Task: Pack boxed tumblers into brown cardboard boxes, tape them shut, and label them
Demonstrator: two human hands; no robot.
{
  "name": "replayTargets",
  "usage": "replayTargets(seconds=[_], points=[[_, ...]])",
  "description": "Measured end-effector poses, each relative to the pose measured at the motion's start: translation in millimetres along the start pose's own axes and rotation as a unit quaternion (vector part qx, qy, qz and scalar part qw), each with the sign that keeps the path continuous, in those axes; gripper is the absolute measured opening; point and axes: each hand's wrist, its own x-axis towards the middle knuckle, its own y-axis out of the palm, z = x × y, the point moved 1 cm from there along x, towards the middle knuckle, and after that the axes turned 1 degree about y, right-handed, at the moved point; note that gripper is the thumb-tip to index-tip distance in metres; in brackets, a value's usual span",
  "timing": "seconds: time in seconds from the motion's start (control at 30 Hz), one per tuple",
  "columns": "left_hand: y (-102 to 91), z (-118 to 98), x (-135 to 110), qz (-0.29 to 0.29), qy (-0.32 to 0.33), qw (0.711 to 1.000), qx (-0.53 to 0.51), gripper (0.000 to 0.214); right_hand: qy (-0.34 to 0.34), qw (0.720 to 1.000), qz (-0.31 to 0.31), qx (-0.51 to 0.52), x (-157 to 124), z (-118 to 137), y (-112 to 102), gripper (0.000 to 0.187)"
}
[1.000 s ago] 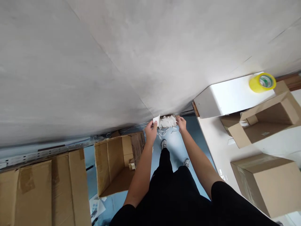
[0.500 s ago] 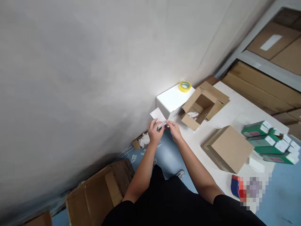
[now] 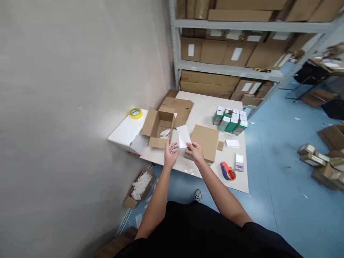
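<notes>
My right hand (image 3: pixel 196 151) pinches the white card (image 3: pixel 183 135) by its lower corner over the table (image 3: pixel 205 100); my left hand (image 3: pixel 170 156), fingers apart, seems just clear of it. Gripped there alone, it might slip.

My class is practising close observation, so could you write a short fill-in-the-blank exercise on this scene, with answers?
1. The white card is held in the person's ____ hand.
2. As the person sees it, the yellow tape roll lies to the ____ of the open carton.
3. The small cartons clustered on the table are mostly white and ____.

Missing words: right; left; green.
</notes>
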Motion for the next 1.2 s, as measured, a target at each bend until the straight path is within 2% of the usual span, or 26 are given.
replayTargets(seconds=[0.07, 0.17, 0.23, 0.33, 0.53, 0.63, 0.7, 0.77, 0.87, 0.97, 1.07, 1.2], points=[[42.9, 0.9, 1.5, -0.012, -0.056, 0.994, -0.089, 0.099, -0.001, 1.0, -0.027, 0.011, 2.5, 6.3, -39.5, 0.041], [98.8, -3.5, 4.3, -0.005, -0.106, 0.987, -0.121, 0.1, 0.001, 0.997, -0.062, 0.036, 2.3, 10.1, -83.4, 0.043], [125.7, -6.3, 7.3, 0.017, -0.119, 0.987, -0.109, 0.102, 0.01, 0.995, -0.077, 0.056, 2.2, 9.2, -102.2, 0.043], [148.6, -5.4, 13.7, 0.043, -0.115, 0.99, -0.068, 0.1, 0.024, 0.993, -0.09, 0.079, 5.9, 3.6, -118.1, 0.042], [161.4, 9.7, 32.9, 0.035, -0.048, 0.996, 0.065, 0.082, 0.065, 0.986, -0.141, 0.063, 32.0, -21.0, -135.2, 0.039], [167.1, 25.5, 46.4, 0.044, -0.072, 0.989, 0.122, 0.074, 0.086, 0.987, -0.135, 0.014, 53.6, -36.0, -140.9, 0.033], [171.8, 40.1, 57.6, 0.047, -0.1, 0.981, 0.161, 0.07, 0.097, 0.981, -0.165, -0.04, 69.7, -45.0, -143.0, 0.029], [176.8, 56.8, 70.4, 0.05, -0.128, 0.971, 0.196, 0.068, 0.108, 0.968, -0.207, -0.089, 85.8, -53.0, -143.8, 0.028], [184.6, 81.0, 89.5, 0.078, -0.15, 0.957, 0.236, 0.065, 0.109, 0.948, -0.253, -0.156, 107.4, -63.9, -143.7, 0.038], [191.1, 98.3, 104.2, 0.116, -0.151, 0.949, 0.253, 0.064, 0.12, 0.921, -0.287, -0.236, 123.3, -73.8, -143.1, 0.033], [194.7, 107.5, 113.2, 0.136, -0.177, 0.939, 0.262, 0.064, 0.141, 0.89, -0.301, -0.313, 133.5, -82.2, -141.6, 0.029], [195.9, 111.5, 120.0, 0.159, -0.203, 0.917, 0.306, 0.056, 0.169, 0.856, -0.282, -0.398, 140.6, -90.1, -138.2, 0.026]])
